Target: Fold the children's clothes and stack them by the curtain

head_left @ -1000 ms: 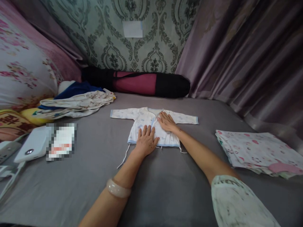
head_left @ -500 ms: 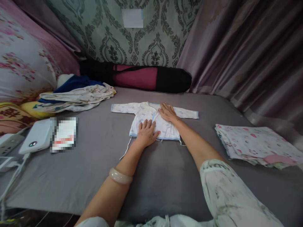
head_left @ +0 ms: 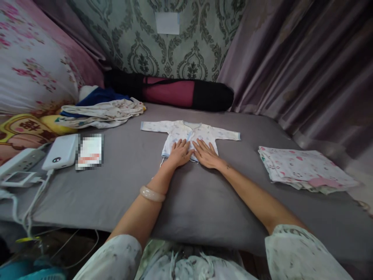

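Observation:
A small white baby shirt with pale prints and blue trim lies flat on the grey sheet, its sleeves stretched out to both sides. My left hand rests flat on the lower left of its body, fingers apart. Beside it, my right hand is spread over the lower right part. Both palms cover much of the hem. A white tie string sticks out below the hem at the left, partly behind my left wrist.
Folded printed cloths lie at the right. A crumpled pile of clothes sits back left, near a white power bank, a power strip and cables. Along the wall lies a black and red long bag.
My right hand has slid down from the shirt's upper right to its lower hem, now beside my left hand. The left hand stays on the shirt. The view has shifted slightly.

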`<state>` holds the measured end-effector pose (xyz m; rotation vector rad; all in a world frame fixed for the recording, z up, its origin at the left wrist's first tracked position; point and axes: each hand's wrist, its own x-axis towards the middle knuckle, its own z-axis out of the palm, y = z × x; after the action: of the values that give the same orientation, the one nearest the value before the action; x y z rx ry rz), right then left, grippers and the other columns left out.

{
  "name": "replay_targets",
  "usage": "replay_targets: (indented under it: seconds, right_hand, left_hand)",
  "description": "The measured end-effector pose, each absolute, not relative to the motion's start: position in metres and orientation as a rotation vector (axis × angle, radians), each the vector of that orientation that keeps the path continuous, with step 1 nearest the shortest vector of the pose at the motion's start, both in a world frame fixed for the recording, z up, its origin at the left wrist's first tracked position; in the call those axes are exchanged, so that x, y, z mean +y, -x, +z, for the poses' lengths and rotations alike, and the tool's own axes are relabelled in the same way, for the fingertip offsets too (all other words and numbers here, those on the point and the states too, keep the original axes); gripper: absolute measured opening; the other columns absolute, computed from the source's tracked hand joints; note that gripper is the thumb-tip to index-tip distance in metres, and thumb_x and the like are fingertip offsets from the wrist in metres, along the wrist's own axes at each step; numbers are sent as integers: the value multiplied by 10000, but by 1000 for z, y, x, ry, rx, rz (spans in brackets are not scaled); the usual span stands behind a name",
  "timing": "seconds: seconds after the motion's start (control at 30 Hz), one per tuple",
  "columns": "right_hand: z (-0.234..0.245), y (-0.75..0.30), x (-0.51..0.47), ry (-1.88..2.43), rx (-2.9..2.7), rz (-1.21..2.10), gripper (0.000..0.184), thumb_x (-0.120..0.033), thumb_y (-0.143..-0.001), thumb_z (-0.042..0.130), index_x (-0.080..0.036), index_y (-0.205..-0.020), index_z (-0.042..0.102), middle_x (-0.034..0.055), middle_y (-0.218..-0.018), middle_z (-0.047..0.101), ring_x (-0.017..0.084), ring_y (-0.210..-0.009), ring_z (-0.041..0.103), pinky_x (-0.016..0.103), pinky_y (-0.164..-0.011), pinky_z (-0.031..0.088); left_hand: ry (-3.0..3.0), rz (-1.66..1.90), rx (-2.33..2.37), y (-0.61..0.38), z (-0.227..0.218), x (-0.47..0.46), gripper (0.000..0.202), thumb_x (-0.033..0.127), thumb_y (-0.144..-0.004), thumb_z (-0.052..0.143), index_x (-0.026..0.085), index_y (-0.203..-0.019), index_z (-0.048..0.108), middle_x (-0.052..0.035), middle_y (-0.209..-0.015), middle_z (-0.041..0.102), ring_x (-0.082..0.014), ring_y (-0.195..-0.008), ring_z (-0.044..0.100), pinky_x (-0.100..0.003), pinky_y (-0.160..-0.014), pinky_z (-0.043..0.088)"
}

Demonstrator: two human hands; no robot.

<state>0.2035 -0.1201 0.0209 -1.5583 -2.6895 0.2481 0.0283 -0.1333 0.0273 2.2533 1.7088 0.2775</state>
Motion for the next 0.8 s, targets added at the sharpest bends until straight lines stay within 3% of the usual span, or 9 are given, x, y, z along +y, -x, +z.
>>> replay_targets:
  seconds: [0.2,0.33,0.4,0.47,0.53,0.6,0.7,0.8]
  right_hand:
    - [30,-201,-162,1419,-2776,318,593,-451,-988,133,-213,-1528,187,82,-1594,112,266,-1461,55,561,-1147,68]
    - [42,-200,-187,1360,-2800,388,593,-441,-980,193,-201,-1521,223,73,-1582,176,256,-1457,105,516,-1160,113]
    - [51,-198,-192,1326,-2821,410,572,-436,-973,250,-202,-1491,312,77,-1563,247,257,-1438,199,484,-1155,157]
    - [61,-192,-188,1282,-2837,413,494,-414,-970,297,-226,-1387,485,81,-1486,410,258,-1359,370,446,-1121,235]
    - [69,-182,-175,1284,-2795,383,436,-373,-978,288,-237,-1229,618,78,-1306,597,244,-1217,523,400,-1052,320]
    - [71,-167,-156,1339,-2689,325,449,-325,-990,245,-218,-1144,653,78,-1141,678,226,-1118,579,356,-988,366]
    - [61,-138,-123,1373,-2591,253,435,-268,-986,250,-162,-1230,593,101,-1231,634,208,-1185,532,325,-1017,340]
    - [43,-113,-102,1352,-2648,248,489,-297,-985,259,-124,-1415,414,109,-1496,388,216,-1394,295,383,-1140,172]
  left_hand:
    - [-2225,552,1751,-16,35,-130,448,355,-968,343,158,-1352,463,-122,-1469,424,-214,-1350,387,-353,-1096,310]
    - [-1924,624,2056,11,48,-126,396,333,-936,412,206,-1291,531,-94,-1296,596,-243,-1194,525,-370,-991,387]
    - [-1749,577,2182,27,53,-125,357,346,-921,431,212,-1214,587,-87,-1209,647,-256,-1141,556,-374,-943,400]
    - [-1625,517,2220,40,57,-127,321,365,-902,457,208,-1117,637,-87,-1141,676,-260,-1104,580,-369,-911,404]
    - [-1554,463,2194,48,58,-128,300,396,-880,488,201,-1024,667,-92,-1079,696,-262,-1068,603,-361,-882,411]
    - [-1519,429,2160,50,57,-129,285,412,-856,525,197,-962,678,-97,-1035,707,-262,-1037,619,-348,-853,422]
    - [-1507,406,2132,49,55,-128,259,394,-817,578,184,-935,674,-105,-1009,709,-251,-1003,631,-326,-825,436]
    - [-1516,400,2104,48,53,-127,259,367,-797,603,165,-949,661,-115,-1010,702,-235,-974,639,-305,-809,446]
